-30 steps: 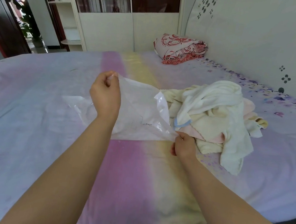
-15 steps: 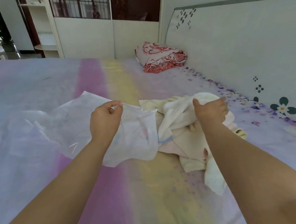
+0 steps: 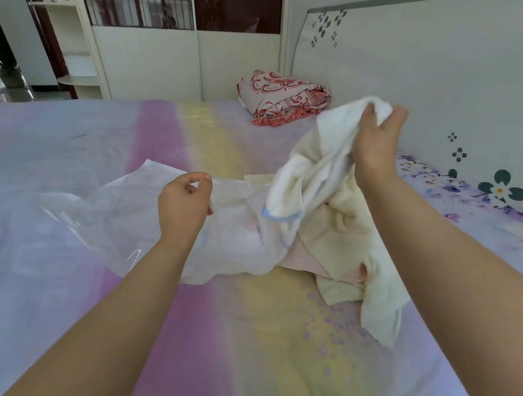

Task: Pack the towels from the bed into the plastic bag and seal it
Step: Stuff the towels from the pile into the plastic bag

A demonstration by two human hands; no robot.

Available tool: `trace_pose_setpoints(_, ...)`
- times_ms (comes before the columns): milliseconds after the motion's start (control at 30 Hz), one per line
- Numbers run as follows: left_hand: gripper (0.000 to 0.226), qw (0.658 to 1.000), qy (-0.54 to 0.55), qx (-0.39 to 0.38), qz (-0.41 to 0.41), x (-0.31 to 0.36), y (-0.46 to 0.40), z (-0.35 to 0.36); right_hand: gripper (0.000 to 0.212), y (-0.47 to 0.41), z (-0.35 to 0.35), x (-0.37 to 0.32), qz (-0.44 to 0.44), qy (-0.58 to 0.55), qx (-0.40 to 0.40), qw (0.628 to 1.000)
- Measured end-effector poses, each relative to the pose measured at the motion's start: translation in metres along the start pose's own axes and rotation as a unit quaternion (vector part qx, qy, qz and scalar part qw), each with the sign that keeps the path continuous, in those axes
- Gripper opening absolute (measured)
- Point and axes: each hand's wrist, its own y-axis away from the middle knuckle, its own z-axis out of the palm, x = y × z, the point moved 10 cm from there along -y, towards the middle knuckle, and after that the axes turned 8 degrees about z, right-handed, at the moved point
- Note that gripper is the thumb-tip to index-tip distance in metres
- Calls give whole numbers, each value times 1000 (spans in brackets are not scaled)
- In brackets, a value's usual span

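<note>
nearest, the left hand (image 3: 185,204) has kept its place, fingers (image 3: 204,181) pinched shut on the upper edge of the plastic bag (image 3: 107,210), which lies slack on the bed (image 3: 238,340) with its mouth toward the pile. just beyond, the right hand (image 3: 376,142), which a second ago pinched the bag's lower corner and then reached onto the heap, has now risen with its fingers closed round a bunch of the white towel (image 3: 307,183); the cloth hangs down, blue-trimmed edge beside the bag's mouth. the other towels (image 3: 346,239) still lie heaped on the bed. so packing has only begun, and nothing looks to be inside yet.
</note>
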Motion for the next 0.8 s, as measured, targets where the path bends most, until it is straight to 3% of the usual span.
trace_pose_setpoints(200, 10, 1000, 4, -5, -17, 1, 3, -10, 21, 56, 11, -79, -74, -124, -12, 989)
trace_pose_setpoints(267, 17, 1000, 4, -8, -21, -1, 4, -14, 22, 83, 19, -68, -88, -77, -48, 992)
trace_pose_setpoints(333, 15, 1000, 1, -15, -18, 1, 6, -16, 25, 119, 46, -29, -79, 62, -168, 981)
trace_pose_setpoints(367, 12, 1000, -3, -19, -13, 2, 7, -17, 30, 141, 60, 5, -57, 166, -253, 951)
trace_pose_setpoints(400, 11, 1000, -7, -23, -7, 4, 8, -18, 42, 164, 69, 49, -29, 299, -341, 890)
trace_pose_setpoints(467, 13, 999, -21, -34, 0, 4, 10, -19, 85, 207, 55, 139, 18, 534, -478, 697)
trace_pose_setpoints(500, 16, 999, -28, -39, 1, 3, 11, -20, 102, 220, 41, 168, 35, 580, -510, 634)
trace_pose_setpoints(533, 18, 999, -33, -43, 1, 1, 12, -20, 115, 228, 30, 188, 50, 591, -521, 614)
trace_pose_setpoints(600, 19, 998, -37, -44, 0, -2, 15, -22, 131, 236, 19, 207, 61, 586, -510, 626)
trace_pose_setpoints(667, 19, 998, -42, -46, 2, -2, 19, -23, 132, 244, 18, 215, 47, 601, -483, 635)
trace_pose_setpoints(800, 23, 996, -64, -58, 14, 2, 22, -24, 100, 239, 29, 199, -16, 602, -402, 690)
